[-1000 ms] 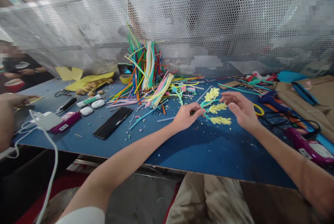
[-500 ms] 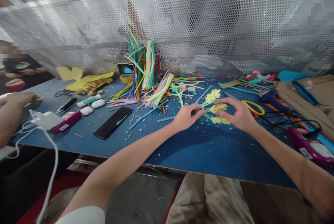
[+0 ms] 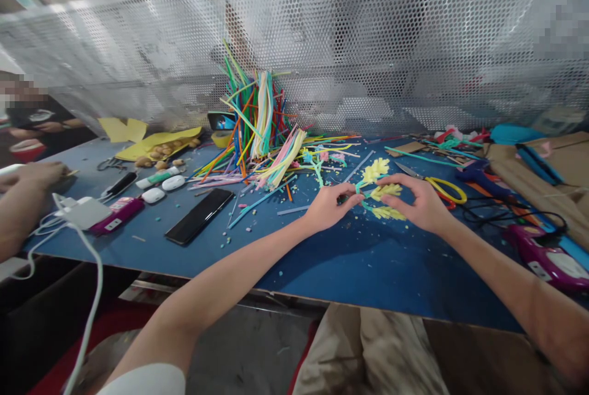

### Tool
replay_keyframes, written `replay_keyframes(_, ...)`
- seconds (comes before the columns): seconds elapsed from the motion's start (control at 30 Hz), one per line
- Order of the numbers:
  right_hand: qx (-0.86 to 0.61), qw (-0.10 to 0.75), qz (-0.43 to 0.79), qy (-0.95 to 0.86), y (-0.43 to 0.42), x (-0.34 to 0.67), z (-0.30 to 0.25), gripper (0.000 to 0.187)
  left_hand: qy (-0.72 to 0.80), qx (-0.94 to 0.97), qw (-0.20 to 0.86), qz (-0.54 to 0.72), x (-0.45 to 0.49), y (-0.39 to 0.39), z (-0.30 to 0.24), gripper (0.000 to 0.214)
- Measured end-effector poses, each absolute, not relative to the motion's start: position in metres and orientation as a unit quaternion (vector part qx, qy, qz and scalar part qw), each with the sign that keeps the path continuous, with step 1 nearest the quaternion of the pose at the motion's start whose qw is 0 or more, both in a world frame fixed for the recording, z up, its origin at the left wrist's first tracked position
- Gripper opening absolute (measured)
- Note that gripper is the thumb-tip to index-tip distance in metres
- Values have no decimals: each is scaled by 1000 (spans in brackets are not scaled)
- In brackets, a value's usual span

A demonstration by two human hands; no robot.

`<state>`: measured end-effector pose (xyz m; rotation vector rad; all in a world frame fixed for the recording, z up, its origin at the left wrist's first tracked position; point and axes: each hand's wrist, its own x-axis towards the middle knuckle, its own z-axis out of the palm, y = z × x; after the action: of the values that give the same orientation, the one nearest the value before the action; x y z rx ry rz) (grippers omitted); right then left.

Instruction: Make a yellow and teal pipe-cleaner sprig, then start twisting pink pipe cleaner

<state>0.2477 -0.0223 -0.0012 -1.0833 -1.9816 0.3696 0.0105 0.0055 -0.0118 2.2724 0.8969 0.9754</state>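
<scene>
A pipe-cleaner flower (image 3: 375, 169) with three yellow leafy heads on green stems is held above the blue table. My left hand (image 3: 329, 205) pinches the green stems where they meet, thumb and index finger closed on them. From the other side my right hand (image 3: 421, 202) has its thumb and index finger around the middle yellow head; the exact contact is partly hidden by the fingers. Green pipe-cleaner stems (image 3: 317, 169) of another piece, with blue and pink bits, lie just behind my left hand.
Behind stands a large pile of coloured pipe cleaners (image 3: 262, 119) against a perforated metal panel (image 3: 313, 33). A black phone (image 3: 199, 217) lies left. Yellow-handled scissors (image 3: 444, 189) and a purple device (image 3: 547, 257) are at right. A co-worker's hand (image 3: 43, 175) rests far left.
My hands and the flower stay almost in place. At the far left, the co-worker's hand has shifted slightly.
</scene>
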Motion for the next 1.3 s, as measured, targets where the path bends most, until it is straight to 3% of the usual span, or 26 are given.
replay_keyframes(1.3,-430,403,145,-795,-15,255,-2,23,327,851,239,334,7,4,-8,42)
